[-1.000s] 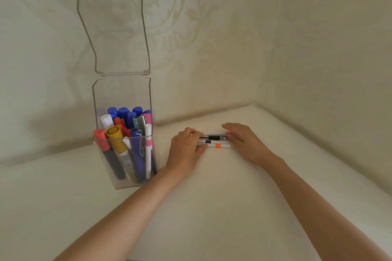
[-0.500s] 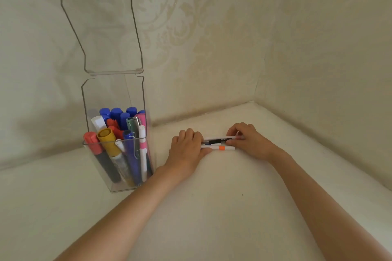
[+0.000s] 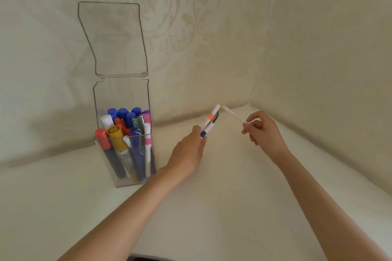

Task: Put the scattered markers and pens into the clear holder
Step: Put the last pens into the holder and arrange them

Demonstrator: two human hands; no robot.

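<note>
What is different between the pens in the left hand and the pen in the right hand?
The left hand holds a bundle of pens, with orange and blue bands and a dark one behind; the right hand holds one plain white pen. The bundle tilts up to the right; the white pen tilts up to the left, so their tips nearly meet. The white pen looks thinner. Both are lifted off the table, outside the clear holder.

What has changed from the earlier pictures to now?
The pens that lay on the table between the hands are now lifted. The left hand holds the pens with the orange band in its grip, tips up; the right hand has picked up a thin white pen. The clear holder with its markers, lid open, stayed in place.
</note>
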